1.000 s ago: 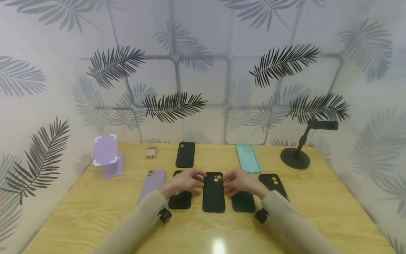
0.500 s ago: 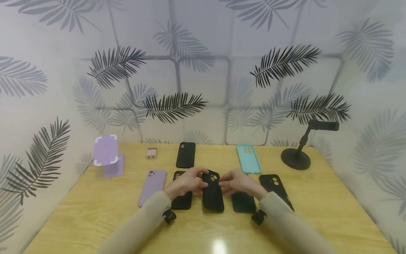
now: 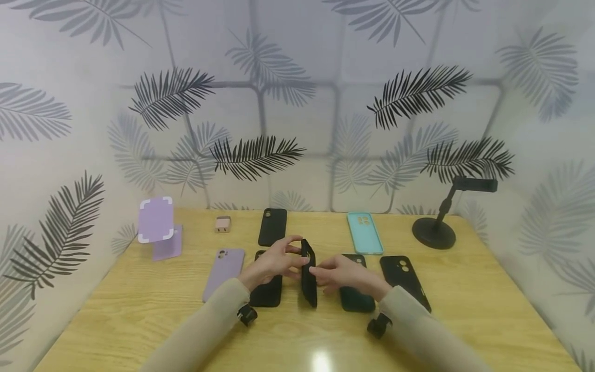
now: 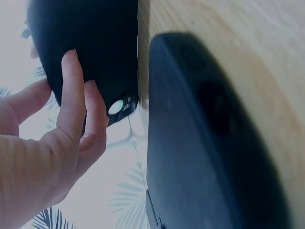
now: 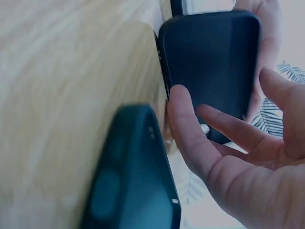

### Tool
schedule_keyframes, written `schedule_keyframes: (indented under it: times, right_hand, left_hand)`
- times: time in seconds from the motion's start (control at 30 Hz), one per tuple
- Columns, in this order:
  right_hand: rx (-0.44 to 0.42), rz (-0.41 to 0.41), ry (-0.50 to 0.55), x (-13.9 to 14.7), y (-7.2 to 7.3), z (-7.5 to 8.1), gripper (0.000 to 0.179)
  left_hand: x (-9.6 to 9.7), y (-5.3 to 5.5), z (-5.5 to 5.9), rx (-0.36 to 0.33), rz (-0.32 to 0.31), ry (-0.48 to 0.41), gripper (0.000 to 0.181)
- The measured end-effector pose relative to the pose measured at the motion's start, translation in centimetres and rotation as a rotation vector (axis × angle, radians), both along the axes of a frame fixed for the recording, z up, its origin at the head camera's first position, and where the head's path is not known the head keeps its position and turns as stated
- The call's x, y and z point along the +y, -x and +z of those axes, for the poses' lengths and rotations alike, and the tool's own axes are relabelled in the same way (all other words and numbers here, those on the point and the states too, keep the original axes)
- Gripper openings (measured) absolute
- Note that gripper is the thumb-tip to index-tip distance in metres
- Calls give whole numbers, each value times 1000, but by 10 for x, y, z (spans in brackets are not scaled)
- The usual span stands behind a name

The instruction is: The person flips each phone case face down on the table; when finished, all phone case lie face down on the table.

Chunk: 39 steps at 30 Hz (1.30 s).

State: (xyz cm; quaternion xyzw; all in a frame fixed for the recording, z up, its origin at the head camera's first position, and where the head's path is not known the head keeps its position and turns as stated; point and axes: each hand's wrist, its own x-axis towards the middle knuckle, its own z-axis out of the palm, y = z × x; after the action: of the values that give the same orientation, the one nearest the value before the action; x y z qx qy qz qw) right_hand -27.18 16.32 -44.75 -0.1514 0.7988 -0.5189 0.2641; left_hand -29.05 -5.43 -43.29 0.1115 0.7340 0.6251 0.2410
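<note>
A black phone case (image 3: 309, 274) stands nearly on edge in mid-table, seen almost side-on from the head. My left hand (image 3: 279, 260) grips its upper part; in the left wrist view, the fingers (image 4: 72, 76) lie against its flat face. My right hand (image 3: 341, 274) touches the other side. From the right wrist, the case's inner face (image 5: 209, 57) shows, with extended fingertips (image 5: 180, 93) at it and the thumb apart. Another black phone case (image 3: 267, 292) lies partly under my left arm, and a dark green phone case (image 3: 357, 299) lies beside my right hand.
A lilac phone case (image 3: 224, 274) lies left, a black one (image 3: 405, 279) right. Behind are another black case (image 3: 272, 227), a turquoise case (image 3: 364, 233) and a pink charger plug (image 3: 223, 224). A purple stand (image 3: 155, 222) and a black stand (image 3: 434, 232) flank them.
The middle black phone case lay flat; my left hand has lifted it and turned it up onto its edge. My right hand has moved slightly left to it.
</note>
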Motion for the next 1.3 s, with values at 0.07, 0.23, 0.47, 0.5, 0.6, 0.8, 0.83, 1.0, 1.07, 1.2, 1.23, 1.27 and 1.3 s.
schedule_keyframes:
  times: [0.07,0.23,0.47,0.5,0.6,0.8,0.83,1.0,1.07,1.2,1.23,1.27,1.3]
  right_hand:
    - [2,0,18,-3,-1,-1,52]
    - [-16,4,100,-6,-2,-5,54]
    - [-55,-33,142,0,-2,-7,50]
    - [-49,-43,139,1,-2,-7,49]
    - [-27,-67,134,2,-1,-6,48]
    - [16,-136,82,6,-1,-4,66]
    - [21,-156,66,6,-2,-4,68]
    - [39,-234,2,6,-6,-10,64]
    - [46,-242,-11,5,-7,-11,63]
    - [67,-239,-35,4,-9,-9,62]
    - [71,-233,-41,3,-9,-8,62]
    - [70,-226,-47,3,-9,-8,62]
    - [70,-218,-54,3,-9,-8,61]
  left_hand:
    - [2,-1,0,13,-18,4,70]
    - [4,-5,-2,51,-59,40,65]
    - [0,-11,-10,44,-134,161,68]
    - [0,-12,-10,50,-139,179,69]
    - [-3,-12,-11,63,-141,200,69]
    - [-6,-10,-10,80,-143,220,64]
    - [-6,-9,-10,82,-139,228,63]
    - [-9,-8,-12,86,-120,236,56]
    - [-9,-7,-12,76,-110,230,54]
    - [-9,-8,-11,52,-95,217,54]
    - [-10,-8,-11,44,-93,213,54]
    - [-10,-8,-11,38,-90,212,54]
    - [-10,-8,-11,34,-88,211,54]
